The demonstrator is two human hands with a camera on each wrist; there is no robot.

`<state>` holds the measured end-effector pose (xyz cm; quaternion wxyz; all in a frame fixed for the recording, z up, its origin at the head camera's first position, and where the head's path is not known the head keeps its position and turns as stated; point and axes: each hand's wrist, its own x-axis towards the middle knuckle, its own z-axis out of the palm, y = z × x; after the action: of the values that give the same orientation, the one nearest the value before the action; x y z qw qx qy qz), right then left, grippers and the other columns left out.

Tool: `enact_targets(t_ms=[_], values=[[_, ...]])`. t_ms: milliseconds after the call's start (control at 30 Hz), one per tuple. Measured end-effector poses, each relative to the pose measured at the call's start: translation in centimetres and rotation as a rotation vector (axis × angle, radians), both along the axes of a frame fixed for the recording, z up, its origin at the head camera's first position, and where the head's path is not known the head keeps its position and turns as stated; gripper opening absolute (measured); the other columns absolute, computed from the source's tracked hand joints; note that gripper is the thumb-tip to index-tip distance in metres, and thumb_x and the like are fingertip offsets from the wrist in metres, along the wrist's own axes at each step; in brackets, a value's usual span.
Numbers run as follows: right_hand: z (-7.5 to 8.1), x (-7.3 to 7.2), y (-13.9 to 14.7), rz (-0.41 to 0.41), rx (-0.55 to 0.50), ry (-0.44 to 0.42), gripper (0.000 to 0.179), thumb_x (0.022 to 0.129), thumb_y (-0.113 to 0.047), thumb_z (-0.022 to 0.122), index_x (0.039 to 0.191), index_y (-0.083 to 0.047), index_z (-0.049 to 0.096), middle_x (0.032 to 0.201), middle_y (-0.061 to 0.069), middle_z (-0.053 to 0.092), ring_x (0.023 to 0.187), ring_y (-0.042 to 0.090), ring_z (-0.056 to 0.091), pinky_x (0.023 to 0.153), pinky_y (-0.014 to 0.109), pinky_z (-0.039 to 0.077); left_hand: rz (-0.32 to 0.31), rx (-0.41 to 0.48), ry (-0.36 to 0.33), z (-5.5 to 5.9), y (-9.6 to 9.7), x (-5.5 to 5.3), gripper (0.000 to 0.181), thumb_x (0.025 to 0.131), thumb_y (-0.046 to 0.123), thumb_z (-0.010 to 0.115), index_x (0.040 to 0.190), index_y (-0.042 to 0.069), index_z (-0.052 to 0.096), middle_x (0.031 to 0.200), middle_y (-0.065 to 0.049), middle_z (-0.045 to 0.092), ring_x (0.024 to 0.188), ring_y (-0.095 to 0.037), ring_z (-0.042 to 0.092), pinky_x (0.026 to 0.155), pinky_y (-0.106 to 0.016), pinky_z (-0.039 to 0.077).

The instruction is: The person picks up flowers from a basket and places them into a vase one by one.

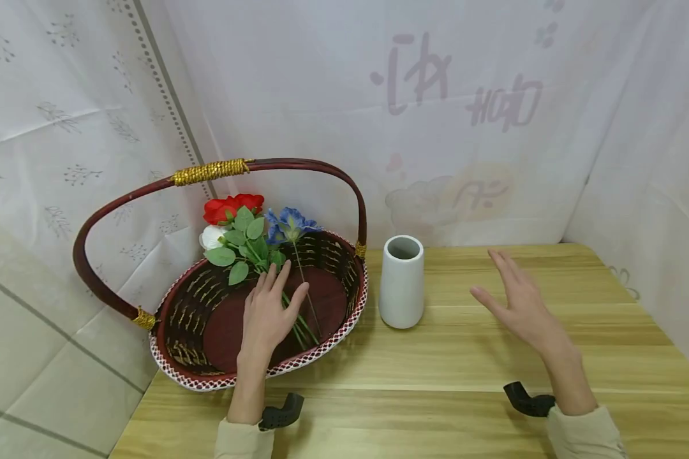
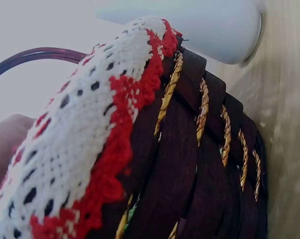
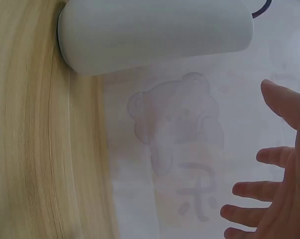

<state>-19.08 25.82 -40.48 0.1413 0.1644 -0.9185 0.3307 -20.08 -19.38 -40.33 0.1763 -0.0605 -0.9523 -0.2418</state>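
My left hand [image 1: 270, 317] reaches over the near rim of a dark red wicker basket [image 1: 218, 382], fingers spread and extended. Close to its fingertips, in the head view, are the green leaves and stems of artificial flowers: a red flower [image 1: 233, 207], a white flower [image 1: 212, 236] and a blue flower [image 1: 291, 226]. The blooms lean at the basket's back rim, and the stems slant down inside. My right hand [image 1: 525, 312] hovers over the table, fingers straight and thumb apart, holding nothing. To its left stands an upright white vase [image 1: 402, 287], its mouth facing up.
The basket's tall arched handle [image 1: 321, 167], wrapped in gold, rises above the flowers. Everything stands on a wooden table [image 1: 453, 363]. A printed white cloth [image 1: 321, 83] hangs behind, and tiles [image 1: 29, 357] show at left. Lace trim [image 2: 80, 129] edges the basket.
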Motion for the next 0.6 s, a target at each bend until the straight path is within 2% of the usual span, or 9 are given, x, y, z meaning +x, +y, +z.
enact_targets(t_ms=[133, 267, 467, 600], values=[[0.0, -0.1, -0.2, 0.010, -0.013, 0.003, 0.085, 0.100, -0.037, 0.063, 0.163, -0.011, 0.012, 0.163, 0.025, 0.018, 0.148, 0.049, 0.018, 0.113, 0.073, 0.015, 0.012, 0.029, -0.021, 0.0, 0.0, 0.0, 0.072, 0.102, 0.054, 0.053, 0.159, 0.013, 0.034, 0.158, -0.027, 0.032, 0.144, -0.047, 0.030, 0.111, -0.069, 0.028], [-0.1, -0.3, -0.6, 0.035, -0.028, 0.004, 0.088, 0.099, -0.035, 0.065, 0.163, -0.009, 0.010, 0.163, 0.026, 0.018, 0.147, 0.050, 0.019, 0.112, 0.073, 0.018, 0.025, 0.057, -0.029, -0.1, -0.1, 0.0, 0.074, 0.102, 0.054, 0.052, 0.159, 0.011, 0.031, 0.157, -0.027, 0.033, 0.143, -0.046, 0.033, 0.110, -0.069, 0.030], [-0.3, -0.5, -1.1, 0.064, -0.071, -0.038, 0.091, 0.098, -0.035, 0.067, 0.163, -0.008, 0.009, 0.165, 0.022, 0.015, 0.148, 0.049, 0.017, 0.112, 0.073, 0.019, 0.025, 0.133, -0.005, -0.1, 0.0, -0.2, 0.075, 0.104, 0.052, 0.051, 0.158, 0.004, 0.031, 0.154, -0.028, 0.037, 0.138, -0.048, 0.038, 0.107, -0.067, 0.036], [-0.5, -0.6, -1.6, 0.066, -0.085, -0.065, 0.093, 0.098, -0.037, 0.068, 0.163, -0.008, 0.008, 0.166, 0.020, 0.014, 0.149, 0.047, 0.016, 0.113, 0.072, 0.020, 0.020, 0.192, -0.039, 0.2, 0.0, -0.3, 0.075, 0.105, 0.052, 0.047, 0.159, 0.004, 0.028, 0.155, -0.028, 0.035, 0.139, -0.048, 0.037, 0.106, -0.068, 0.037]])
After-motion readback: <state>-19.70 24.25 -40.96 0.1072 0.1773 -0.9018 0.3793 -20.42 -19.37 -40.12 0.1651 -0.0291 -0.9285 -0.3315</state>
